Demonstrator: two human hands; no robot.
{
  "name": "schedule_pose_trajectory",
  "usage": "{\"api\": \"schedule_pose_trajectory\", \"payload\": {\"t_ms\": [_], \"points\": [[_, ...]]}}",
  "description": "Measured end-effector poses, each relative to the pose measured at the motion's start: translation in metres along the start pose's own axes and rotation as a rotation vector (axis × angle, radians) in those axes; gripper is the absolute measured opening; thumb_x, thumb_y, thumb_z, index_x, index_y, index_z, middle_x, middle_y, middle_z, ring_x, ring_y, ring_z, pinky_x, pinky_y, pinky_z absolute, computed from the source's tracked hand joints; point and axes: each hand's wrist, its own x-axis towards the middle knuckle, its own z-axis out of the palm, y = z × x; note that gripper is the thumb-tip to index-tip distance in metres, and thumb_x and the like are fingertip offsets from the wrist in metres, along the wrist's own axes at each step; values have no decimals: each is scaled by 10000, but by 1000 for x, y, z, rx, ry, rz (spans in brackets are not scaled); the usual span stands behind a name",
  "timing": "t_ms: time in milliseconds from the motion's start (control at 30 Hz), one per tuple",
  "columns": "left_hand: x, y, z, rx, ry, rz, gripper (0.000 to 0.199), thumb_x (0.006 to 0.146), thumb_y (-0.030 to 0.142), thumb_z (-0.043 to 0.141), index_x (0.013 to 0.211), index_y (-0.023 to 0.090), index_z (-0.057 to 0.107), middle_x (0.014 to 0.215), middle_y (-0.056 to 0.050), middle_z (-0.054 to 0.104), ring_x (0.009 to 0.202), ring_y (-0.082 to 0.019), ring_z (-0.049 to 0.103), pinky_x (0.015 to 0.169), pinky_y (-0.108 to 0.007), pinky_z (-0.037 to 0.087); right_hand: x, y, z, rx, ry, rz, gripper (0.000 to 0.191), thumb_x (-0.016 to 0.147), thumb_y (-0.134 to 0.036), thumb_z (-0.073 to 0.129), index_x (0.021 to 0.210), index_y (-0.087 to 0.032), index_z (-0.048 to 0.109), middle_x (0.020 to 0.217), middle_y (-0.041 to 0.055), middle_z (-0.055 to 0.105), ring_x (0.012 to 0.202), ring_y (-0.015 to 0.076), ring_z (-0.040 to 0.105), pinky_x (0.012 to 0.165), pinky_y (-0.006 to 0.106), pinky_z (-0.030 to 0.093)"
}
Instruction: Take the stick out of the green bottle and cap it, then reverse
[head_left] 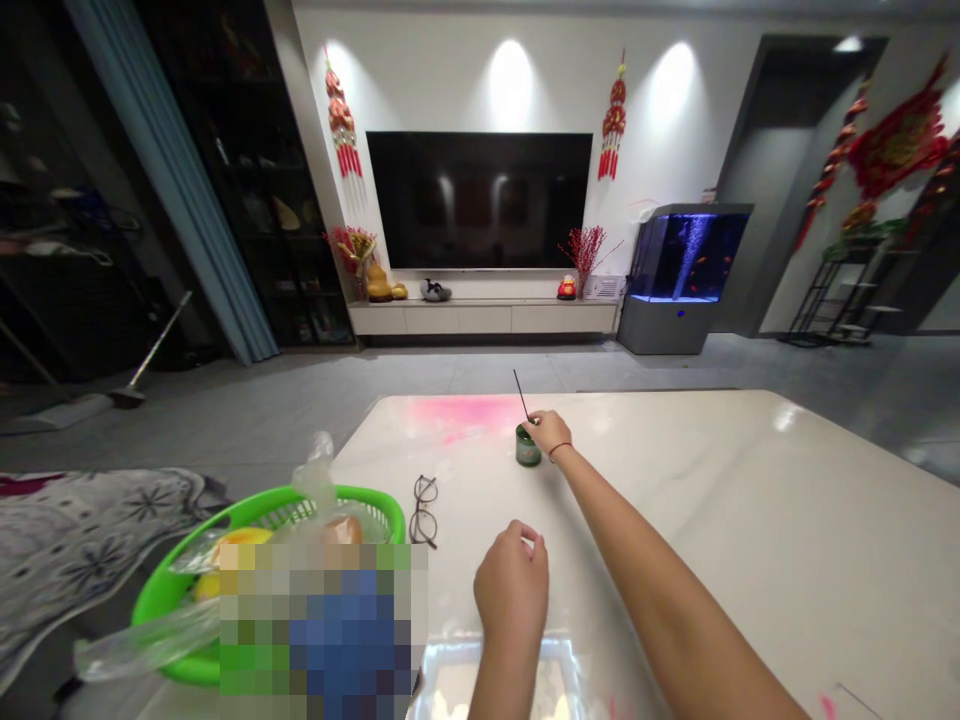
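Note:
Reaching forward over the white table, my right hand [549, 432] pinches a thin dark stick [520, 393] that stands up from a small green jar [528, 448]. The fingers are at the jar's rim. My left hand [513, 575] is nearer to me, above the table, with its fingers curled together; whether anything is inside them is hidden. Below the left hand lies a clear, bright-edged rectangular object [559, 665], partly covered by the forearm. A pair of glasses [424, 512] rests on the table left of the hands.
A green basket [154, 600] with plastic bags and yellow items stands at the left, partly pixelated. Pink powder [469, 412] marks the far part of the white table [720, 500]. Beyond are a television [480, 200], a low cabinet [480, 319] and an aquarium [682, 255].

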Motion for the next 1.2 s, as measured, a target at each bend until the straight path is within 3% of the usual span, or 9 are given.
{"api": "schedule_pose_trajectory", "payload": {"t_ms": [233, 533, 767, 1000, 1200], "points": [[-2, 4, 0, -39, -10, 2, 158, 798, 282, 441, 837, 242, 589, 813, 13, 653, 747, -124, 582, 583, -229, 320, 6, 9, 13, 109, 12, 28, 219, 683, -345, 582, 857, -262, 686, 976, 33, 671, 950, 198, 592, 812, 287, 432], [0, 2, 5, -115, -4, 45, 184, 802, 284, 423, 833, 229, 596, 871, 1, 653, 825, -133, 571, 646, -221, 355, 17, 18, 29, 355, 14, 87, 286, 660, -284, 585, 895, -151, 680, 889, 56, 698, 782, 146, 643, 690, 218, 492], [1, 2, 5, -82, -24, 30, 190, 813, 311, 418, 847, 229, 587, 903, -4, 654, 841, -133, 577, 655, -221, 363, 22, 18, 23, 366, -40, 36, 181, 647, -251, 584, 753, -150, 691, 771, 42, 699, 727, 147, 632, 685, 237, 478], [1, 1, 6, -78, -29, 26, 208, 820, 321, 402, 862, 232, 585, 913, -4, 654, 838, -126, 579, 643, -219, 357, 21, 15, 16, 325, -109, -23, 145, 665, -205, 568, 738, -155, 684, 769, 29, 684, 740, 129, 608, 706, 226, 456], [0, 2, 4, -96, -30, 25, 203, 814, 324, 412, 858, 232, 587, 902, 5, 656, 825, -129, 582, 634, -220, 357, 15, 11, 4, 319, -207, -10, 135, 663, -206, 583, 730, -144, 683, 655, 5, 650, 613, 108, 573, 589, 211, 448]]}}
